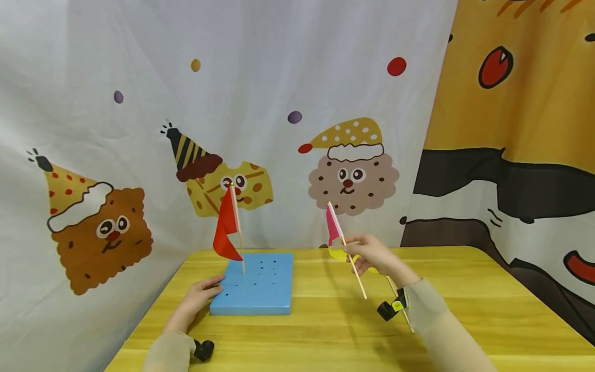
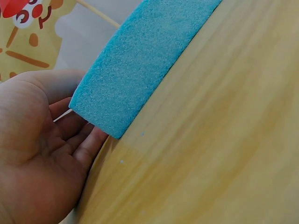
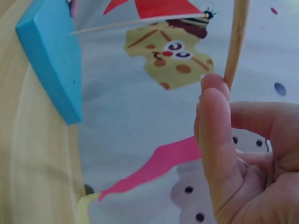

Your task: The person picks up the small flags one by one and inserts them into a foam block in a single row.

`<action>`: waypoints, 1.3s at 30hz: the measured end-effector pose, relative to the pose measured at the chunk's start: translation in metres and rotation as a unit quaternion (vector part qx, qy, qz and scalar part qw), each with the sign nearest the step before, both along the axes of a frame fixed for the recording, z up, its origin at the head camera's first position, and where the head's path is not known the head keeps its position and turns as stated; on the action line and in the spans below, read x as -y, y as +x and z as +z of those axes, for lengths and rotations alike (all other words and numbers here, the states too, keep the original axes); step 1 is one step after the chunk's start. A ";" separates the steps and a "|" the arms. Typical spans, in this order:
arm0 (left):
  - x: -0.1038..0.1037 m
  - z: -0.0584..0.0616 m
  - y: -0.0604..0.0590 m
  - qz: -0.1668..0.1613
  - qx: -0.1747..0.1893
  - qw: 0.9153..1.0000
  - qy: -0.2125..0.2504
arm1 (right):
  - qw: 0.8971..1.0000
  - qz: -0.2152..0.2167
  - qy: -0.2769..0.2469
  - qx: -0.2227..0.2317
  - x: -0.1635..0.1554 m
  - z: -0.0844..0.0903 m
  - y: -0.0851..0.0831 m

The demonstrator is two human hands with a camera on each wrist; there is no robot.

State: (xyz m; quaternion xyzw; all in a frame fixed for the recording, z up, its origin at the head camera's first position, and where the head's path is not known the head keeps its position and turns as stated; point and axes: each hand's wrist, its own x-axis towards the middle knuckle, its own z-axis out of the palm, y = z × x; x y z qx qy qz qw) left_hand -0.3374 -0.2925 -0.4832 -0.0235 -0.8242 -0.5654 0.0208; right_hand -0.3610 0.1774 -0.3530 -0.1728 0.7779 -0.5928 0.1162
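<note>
A blue foam block (image 1: 274,297) with small holes in its top lies on the table, a red flag (image 1: 226,227) upright on its thin stick in it. At the block's left edge my left hand (image 1: 199,297) rests, fingers touching its side; the left wrist view shows the palm beside the block's corner. My right hand (image 1: 374,256) pinches a pink flag's stick (image 1: 357,276) between thumb and fingers, right of the block and above the table. The pink flag (image 1: 332,225) tilts up to the left. Partly hidden behind this hand is a yellow flag (image 1: 337,253).
The yellow flag's stick (image 1: 408,318) shows below my right wrist. The wooden table (image 1: 334,336) ends at a white curtain (image 1: 251,67) printed with cartoon biscuits and cheese. Each wrist carries a small black camera, such as the right one (image 1: 387,311).
</note>
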 end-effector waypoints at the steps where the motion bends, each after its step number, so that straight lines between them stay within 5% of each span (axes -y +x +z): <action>1: 0.000 0.000 -0.001 0.002 0.000 1.000 -0.001 | 1.000 0.002 0.000 -0.001 0.002 0.003 0.000; 16: 0.000 0.001 0.000 0.000 0.001 1.000 0.003 | 0.998 0.038 0.017 -0.046 0.056 0.044 -0.017; 25: 0.001 0.003 0.001 -0.007 -0.001 1.000 0.009 | 0.996 0.063 -0.011 -0.064 0.108 0.029 -0.039; 39: 0.001 0.002 -0.001 0.000 -0.008 1.000 0.015 | 0.994 0.016 -0.092 -0.055 0.178 0.006 -0.058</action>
